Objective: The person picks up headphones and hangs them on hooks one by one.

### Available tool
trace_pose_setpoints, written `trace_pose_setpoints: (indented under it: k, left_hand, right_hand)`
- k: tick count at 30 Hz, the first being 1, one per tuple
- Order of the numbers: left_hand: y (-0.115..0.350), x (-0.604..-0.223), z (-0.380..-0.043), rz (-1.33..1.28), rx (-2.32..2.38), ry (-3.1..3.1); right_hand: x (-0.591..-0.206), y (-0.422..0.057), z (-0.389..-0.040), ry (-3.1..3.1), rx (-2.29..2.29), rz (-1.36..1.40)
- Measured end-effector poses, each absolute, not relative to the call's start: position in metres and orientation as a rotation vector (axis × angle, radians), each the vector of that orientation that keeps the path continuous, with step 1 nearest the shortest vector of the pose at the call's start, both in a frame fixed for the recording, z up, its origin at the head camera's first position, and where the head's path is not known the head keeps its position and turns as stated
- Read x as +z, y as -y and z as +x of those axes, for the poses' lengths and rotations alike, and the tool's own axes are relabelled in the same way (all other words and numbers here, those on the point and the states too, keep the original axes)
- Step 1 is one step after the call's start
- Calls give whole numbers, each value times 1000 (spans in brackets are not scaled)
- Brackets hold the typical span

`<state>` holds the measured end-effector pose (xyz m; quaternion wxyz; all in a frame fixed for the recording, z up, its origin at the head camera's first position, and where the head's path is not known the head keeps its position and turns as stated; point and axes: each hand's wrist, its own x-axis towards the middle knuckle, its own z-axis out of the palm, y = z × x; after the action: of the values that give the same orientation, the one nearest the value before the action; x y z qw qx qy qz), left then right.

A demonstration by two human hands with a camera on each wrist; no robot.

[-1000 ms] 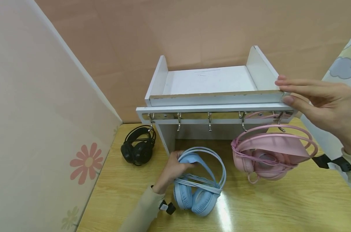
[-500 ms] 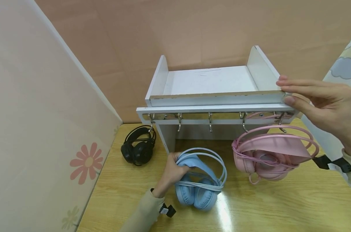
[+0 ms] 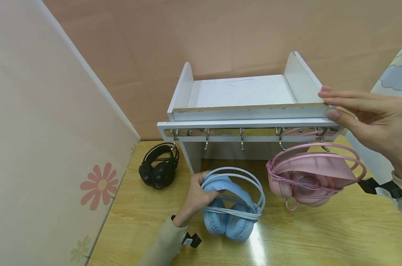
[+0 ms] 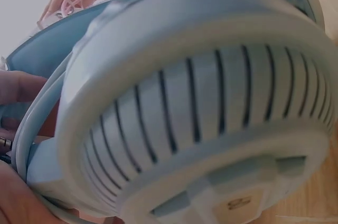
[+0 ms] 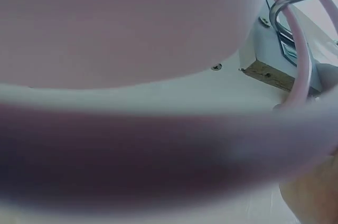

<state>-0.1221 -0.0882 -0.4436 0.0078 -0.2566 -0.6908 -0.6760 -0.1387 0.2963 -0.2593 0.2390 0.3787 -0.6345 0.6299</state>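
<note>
My left hand [image 3: 196,197] grips the headband of the light-blue headphones [image 3: 240,223], thumb over the padded strap. Their cups hang low, with the cable wound across them. In the left wrist view one ribbed ear cup [image 4: 206,97] fills most of the picture, my fingers [image 4: 21,86] at its left. The right hand [image 3: 378,118] holds the right front corner of the white shelf [image 3: 248,114], thumb at the front and fingers along the side panel. Pink headphones [image 3: 315,171] hang from the rightmost hook [image 3: 323,140], below that hand; their band blurs across the right wrist view.
Several metal hooks [image 3: 242,138] line the shelf's front rail. Black headphones [image 3: 159,168] lie on the wooden table [image 3: 131,225] at the left. A patterned panel [image 3: 54,147] stands at the left, and a brown wall [image 3: 237,33] rises behind the shelf.
The blue headphones have shifted slightly up and to the right in the left hand, and their cups have turned a little. The right hand keeps its place on the shelf corner.
</note>
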Motion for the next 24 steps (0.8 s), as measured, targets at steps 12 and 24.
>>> trace_pose_setpoints:
  k: [12,24]
  left_hand:
    - [91,-430,-116,-872,-2092,2096]
    - [89,-420,-114,-960,-2071,1980]
  right_hand:
    - [-259,-297,-139,1776,1674,1029]
    - [-263,-300,-141,1829,1601,1002]
